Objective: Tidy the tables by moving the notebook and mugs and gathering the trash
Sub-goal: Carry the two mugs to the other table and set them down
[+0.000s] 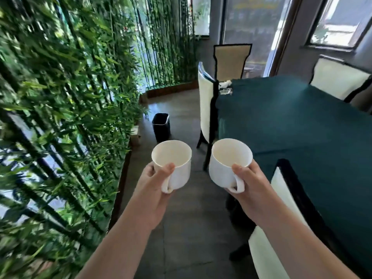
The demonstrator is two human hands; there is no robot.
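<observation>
I hold two empty white mugs in front of me above the floor. My left hand [154, 187] grips the left mug [175, 160] by its handle. My right hand [252, 185] grips the right mug [227, 160] the same way. Both mugs are upright, side by side and apart. To the right stands a table with a dark green cloth [291, 125]. Crumpled white and clear trash [225, 87] lies at its far left corner. A black waste bin [161, 126] stands on the floor ahead. No notebook is in view.
A wall of bamboo plants [70, 97] runs along the left. White-backed chairs [205, 103] stand around the table, one [281, 208] close at my right. A grey floor aisle [187, 218] lies between plants and table. Windows [342, 19] are at the back.
</observation>
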